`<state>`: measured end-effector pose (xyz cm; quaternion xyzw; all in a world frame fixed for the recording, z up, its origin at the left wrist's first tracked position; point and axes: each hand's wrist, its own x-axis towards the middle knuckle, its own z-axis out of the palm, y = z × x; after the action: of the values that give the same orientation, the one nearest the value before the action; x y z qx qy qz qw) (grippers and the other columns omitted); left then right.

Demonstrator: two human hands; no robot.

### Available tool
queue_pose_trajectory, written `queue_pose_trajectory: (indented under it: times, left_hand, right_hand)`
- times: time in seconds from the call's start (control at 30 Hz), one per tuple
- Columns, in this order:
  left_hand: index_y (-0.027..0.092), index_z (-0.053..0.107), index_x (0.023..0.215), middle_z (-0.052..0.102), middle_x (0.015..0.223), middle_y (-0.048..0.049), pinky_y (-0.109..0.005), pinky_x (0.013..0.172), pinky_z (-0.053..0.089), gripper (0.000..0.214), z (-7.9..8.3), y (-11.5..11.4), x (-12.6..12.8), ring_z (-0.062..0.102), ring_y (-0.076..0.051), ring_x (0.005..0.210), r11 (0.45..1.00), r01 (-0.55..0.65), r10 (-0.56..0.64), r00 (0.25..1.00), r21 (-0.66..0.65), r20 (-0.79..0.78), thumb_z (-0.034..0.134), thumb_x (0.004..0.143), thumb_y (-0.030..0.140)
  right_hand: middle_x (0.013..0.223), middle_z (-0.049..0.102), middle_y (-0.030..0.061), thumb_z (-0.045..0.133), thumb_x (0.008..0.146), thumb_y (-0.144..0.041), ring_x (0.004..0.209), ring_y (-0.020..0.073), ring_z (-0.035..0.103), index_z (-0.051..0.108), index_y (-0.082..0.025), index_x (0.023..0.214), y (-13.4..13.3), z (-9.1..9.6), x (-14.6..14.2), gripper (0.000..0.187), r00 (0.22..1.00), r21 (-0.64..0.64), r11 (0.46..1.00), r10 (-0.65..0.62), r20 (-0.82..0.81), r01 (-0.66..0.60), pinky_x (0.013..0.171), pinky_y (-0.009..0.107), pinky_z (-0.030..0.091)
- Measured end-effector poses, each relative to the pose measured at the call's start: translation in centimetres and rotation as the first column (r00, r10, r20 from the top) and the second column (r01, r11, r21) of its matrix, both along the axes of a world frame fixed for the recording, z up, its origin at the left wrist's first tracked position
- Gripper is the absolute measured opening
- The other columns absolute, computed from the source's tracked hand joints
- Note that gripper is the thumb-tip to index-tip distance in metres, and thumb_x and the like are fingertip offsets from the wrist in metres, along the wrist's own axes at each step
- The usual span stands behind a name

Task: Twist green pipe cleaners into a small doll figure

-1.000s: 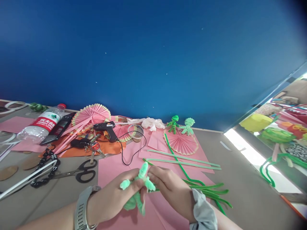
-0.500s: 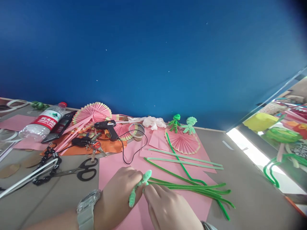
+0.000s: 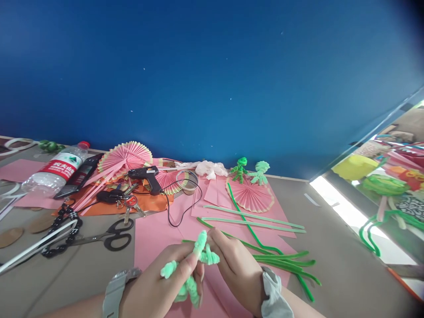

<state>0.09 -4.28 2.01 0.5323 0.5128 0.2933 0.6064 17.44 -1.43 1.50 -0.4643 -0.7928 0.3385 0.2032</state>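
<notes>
A light green pipe-cleaner figure [image 3: 190,288] with coiled, wrapped limbs is between my two hands, low in the middle of the view. My left hand [image 3: 165,276] grips it, thumb across its body, with limbs sticking out on both sides. My right hand [image 3: 232,263] has its fingers pressed together against the limb on the right; its fingertips are partly hidden behind that limb. Under the hands lies pink paper [image 3: 155,234]. Just to the right are dark green pipe cleaners [image 3: 285,261] in a loose bunch, with two pale green pipe cleaners [image 3: 255,224] beyond them.
Two finished-looking pipe-cleaner figures, one dark green [image 3: 240,170] and one pale [image 3: 260,172], stand on a pleated pink paper fan [image 3: 251,198] near the blue wall. Leftward lie a glue gun [image 3: 149,176], keys [image 3: 132,205], scissors [image 3: 115,236], tape roll [image 3: 188,187] and bottle [image 3: 59,170].
The light green figure has turned in my left hand, so more limbs show. My right hand has shifted up and rotated, its wrist band now in view.
</notes>
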Motion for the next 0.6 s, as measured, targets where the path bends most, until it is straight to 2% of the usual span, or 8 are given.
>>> queue_pose_trajectory:
  times: [0.1,0.23,0.43,0.53,0.6]
  left_hand:
    - [0.021,0.052,0.073,0.061,0.073,0.0015,-0.021,0.07,0.045,0.032,-0.51,0.42,-0.03,0.058,-0.013,0.07,0.991,0.001,0.007,0.998,0.134,-0.059,0.035,0.089,0.043]
    - [0.022,0.05,0.069,0.06,0.065,0.0036,-0.022,0.072,0.043,0.027,-1.05,0.9,-0.03,0.058,-0.014,0.068,0.952,0.043,0.0,0.99,0.303,-0.14,0.039,0.088,0.036]
    - [0.02,0.05,0.07,0.057,0.06,0.0027,-0.023,0.065,0.042,0.031,-0.36,0.9,0.39,0.055,-0.012,0.059,0.942,0.166,-0.099,0.968,0.291,-0.231,0.03,0.092,0.03]
    - [0.02,0.051,0.072,0.059,0.064,0.0011,-0.022,0.065,0.042,0.026,-0.14,0.7,0.29,0.054,-0.013,0.062,0.932,0.179,-0.124,0.975,0.314,-0.186,0.036,0.09,0.031]
    - [0.02,0.05,0.075,0.059,0.063,0.0016,-0.021,0.061,0.043,0.027,-0.17,0.63,0.17,0.053,-0.012,0.059,0.952,0.173,-0.156,0.984,0.254,-0.084,0.032,0.091,0.034]
  right_hand:
    - [0.06,0.041,-0.0046,0.024,0.094,-0.027,0.053,0.0104,0.038,0.032,-0.022,0.073,-0.09,0.2,0.11,0.023,0.999,-0.005,1.0,0.0,-0.052,0.0,0.053,0.021,0.032]
    - [0.062,0.044,-0.0031,0.026,0.094,-0.026,0.055,0.011,0.041,0.036,-0.021,0.076,-0.35,0.49,0.32,0.021,0.995,0.058,0.998,0.016,-0.1,-0.011,0.053,0.022,0.033]
    - [0.068,0.049,-0.0015,0.036,0.091,-0.022,0.061,0.0108,0.044,0.042,-0.02,0.076,-0.13,0.83,0.42,0.016,0.978,0.163,0.976,0.164,-0.132,-0.142,0.058,0.021,0.036]
    - [0.066,0.05,-0.002,0.036,0.092,-0.026,0.06,0.0102,0.045,0.043,-0.02,0.074,0.39,0.4,0.56,0.021,0.98,0.089,0.988,0.137,-0.143,-0.125,0.058,0.021,0.036]
    - [0.064,0.049,-0.002,0.033,0.093,-0.028,0.057,0.0102,0.044,0.043,-0.019,0.072,0.51,-0.17,0.48,0.025,0.982,0.038,0.994,0.104,-0.16,-0.099,0.057,0.021,0.036]
